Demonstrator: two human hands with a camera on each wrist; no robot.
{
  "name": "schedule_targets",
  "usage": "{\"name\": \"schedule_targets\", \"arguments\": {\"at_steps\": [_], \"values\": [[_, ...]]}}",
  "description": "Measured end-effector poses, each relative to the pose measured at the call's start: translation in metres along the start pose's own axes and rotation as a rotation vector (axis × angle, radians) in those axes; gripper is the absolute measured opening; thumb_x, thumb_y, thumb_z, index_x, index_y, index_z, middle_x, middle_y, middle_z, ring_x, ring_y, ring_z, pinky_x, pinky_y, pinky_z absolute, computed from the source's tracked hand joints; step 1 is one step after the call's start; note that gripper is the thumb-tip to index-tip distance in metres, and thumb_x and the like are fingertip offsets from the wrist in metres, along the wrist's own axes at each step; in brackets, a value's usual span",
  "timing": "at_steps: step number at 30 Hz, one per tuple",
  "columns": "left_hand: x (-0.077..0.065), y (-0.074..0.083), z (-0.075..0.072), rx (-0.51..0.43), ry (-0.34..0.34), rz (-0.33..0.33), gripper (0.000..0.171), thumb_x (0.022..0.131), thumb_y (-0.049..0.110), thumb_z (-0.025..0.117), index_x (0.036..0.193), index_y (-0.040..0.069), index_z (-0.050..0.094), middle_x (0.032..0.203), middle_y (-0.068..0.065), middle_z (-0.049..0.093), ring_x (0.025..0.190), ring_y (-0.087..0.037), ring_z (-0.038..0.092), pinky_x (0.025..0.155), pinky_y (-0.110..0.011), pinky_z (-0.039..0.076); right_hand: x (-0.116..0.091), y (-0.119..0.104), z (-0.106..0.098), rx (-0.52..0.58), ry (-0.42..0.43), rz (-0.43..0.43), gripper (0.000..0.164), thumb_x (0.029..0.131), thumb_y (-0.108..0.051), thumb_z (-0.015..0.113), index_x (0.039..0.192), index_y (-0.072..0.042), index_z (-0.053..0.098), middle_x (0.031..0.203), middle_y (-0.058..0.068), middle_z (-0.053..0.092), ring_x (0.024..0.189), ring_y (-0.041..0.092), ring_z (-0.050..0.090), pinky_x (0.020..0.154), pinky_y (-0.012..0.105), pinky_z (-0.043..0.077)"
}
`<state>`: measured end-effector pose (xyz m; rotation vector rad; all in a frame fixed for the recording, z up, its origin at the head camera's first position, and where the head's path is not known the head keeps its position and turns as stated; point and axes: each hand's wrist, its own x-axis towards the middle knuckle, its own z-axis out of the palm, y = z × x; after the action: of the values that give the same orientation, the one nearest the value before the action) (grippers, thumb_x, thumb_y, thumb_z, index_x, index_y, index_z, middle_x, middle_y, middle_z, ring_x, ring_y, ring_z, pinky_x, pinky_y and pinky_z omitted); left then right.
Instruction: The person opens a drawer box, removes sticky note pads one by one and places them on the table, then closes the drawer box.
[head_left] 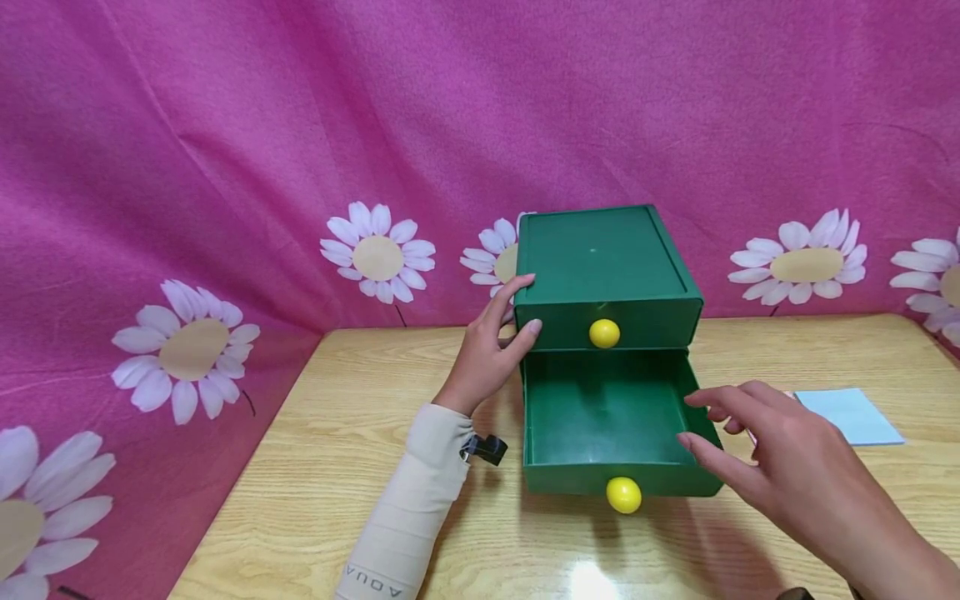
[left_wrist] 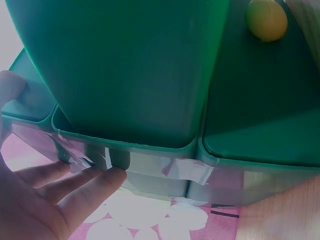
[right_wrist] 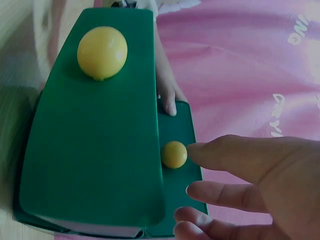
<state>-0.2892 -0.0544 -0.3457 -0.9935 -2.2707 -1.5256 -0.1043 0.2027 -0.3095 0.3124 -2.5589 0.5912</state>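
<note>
A green plastic two-drawer cabinet (head_left: 600, 258) with round yellow knobs stands on the table. Its upper drawer (head_left: 558, 325) is closed, while the lower drawer (head_left: 592, 417) is pulled out and shows a bare green inside. My left hand (head_left: 487, 350) rests against the cabinet's left side, thumb on the upper drawer's front edge. In the left wrist view, the fingers (left_wrist: 92, 195) lie fairly straight along the side wall. My right hand (head_left: 787, 450) hovers by the lower drawer's right wall, fingers spread and slightly bent, holding nothing. The lower knob (right_wrist: 102, 52) appears large in the right wrist view.
A light blue square pad of paper (head_left: 851, 415) lies on the wooden table (head_left: 360, 400) to the right, partly behind my right hand. A pink cloth with white daisies (head_left: 600, 100) hangs behind the table and along its left side.
</note>
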Motion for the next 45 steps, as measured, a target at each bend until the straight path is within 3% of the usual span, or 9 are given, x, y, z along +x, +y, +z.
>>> {"name": "schedule_targets", "arguments": {"at_steps": [8, 16, 28, 35, 38, 40, 45], "values": [[0.001, 0.000, 0.000, -0.012, -0.003, 0.009, 0.053, 0.089, 0.039, 0.052, 0.137, 0.041, 0.028, 0.136, 0.015, 0.035, 0.118, -0.009, 0.045, 0.078, -0.031, 0.050, -0.001, -0.008, 0.002, 0.000, 0.015, -0.103, 0.036, 0.065, -0.029, 0.079, 0.097, -0.024, 0.064, 0.076, -0.016, 0.052, 0.061, 0.000, 0.041, 0.045, 0.017, 0.035], [0.000, 0.000, -0.001, -0.004, 0.000, 0.006, 0.053, 0.089, 0.039, 0.052, 0.136, 0.042, 0.028, 0.136, 0.016, 0.035, 0.119, -0.010, 0.045, 0.078, -0.031, 0.050, -0.003, -0.015, 0.005, 0.033, -0.064, -0.096, 0.032, 0.069, -0.033, 0.077, 0.097, -0.025, 0.062, 0.076, -0.020, 0.051, 0.065, -0.002, 0.045, 0.048, 0.016, 0.040], [0.000, 0.000, 0.000, -0.003, -0.001, 0.006, 0.053, 0.089, 0.039, 0.052, 0.137, 0.041, 0.028, 0.135, 0.014, 0.037, 0.116, -0.010, 0.047, 0.077, -0.031, 0.051, -0.007, -0.023, 0.002, 0.057, -0.058, -0.171, 0.031, 0.068, -0.030, 0.078, 0.094, -0.030, 0.061, 0.087, -0.021, 0.056, 0.071, -0.002, 0.046, 0.053, 0.006, 0.038], [0.000, 0.000, 0.000, 0.005, 0.000, 0.001, 0.054, 0.089, 0.039, 0.052, 0.137, 0.042, 0.028, 0.136, 0.014, 0.035, 0.117, -0.011, 0.047, 0.077, -0.031, 0.051, -0.010, -0.027, 0.003, 0.062, -0.084, -0.241, 0.031, 0.069, -0.031, 0.077, 0.096, -0.030, 0.061, 0.078, -0.024, 0.049, 0.066, -0.006, 0.045, 0.054, 0.005, 0.038], [-0.001, 0.000, 0.000, 0.003, 0.000, -0.003, 0.054, 0.089, 0.039, 0.052, 0.137, 0.042, 0.028, 0.136, 0.015, 0.036, 0.117, -0.011, 0.047, 0.077, -0.031, 0.051, -0.010, -0.027, 0.005, 0.083, -0.166, -0.256, 0.027, 0.073, -0.036, 0.073, 0.096, -0.032, 0.060, 0.075, -0.026, 0.048, 0.064, -0.008, 0.044, 0.054, 0.008, 0.040], [-0.001, 0.000, 0.000, 0.004, 0.000, -0.003, 0.054, 0.089, 0.039, 0.052, 0.137, 0.042, 0.028, 0.136, 0.015, 0.036, 0.117, -0.011, 0.047, 0.077, -0.031, 0.051, -0.009, -0.027, 0.007, 0.100, -0.274, -0.231, 0.025, 0.077, -0.044, 0.066, 0.097, -0.032, 0.060, 0.075, -0.027, 0.049, 0.064, -0.009, 0.045, 0.055, 0.010, 0.044], [-0.001, 0.001, 0.000, 0.007, 0.000, -0.001, 0.053, 0.089, 0.038, 0.052, 0.137, 0.042, 0.028, 0.136, 0.015, 0.035, 0.117, -0.010, 0.047, 0.077, -0.031, 0.051, -0.007, -0.024, 0.012, 0.123, -0.532, -0.163, 0.043, 0.079, -0.062, 0.046, 0.105, -0.030, 0.058, 0.079, -0.027, 0.054, 0.064, -0.009, 0.048, 0.058, 0.015, 0.048]]}}
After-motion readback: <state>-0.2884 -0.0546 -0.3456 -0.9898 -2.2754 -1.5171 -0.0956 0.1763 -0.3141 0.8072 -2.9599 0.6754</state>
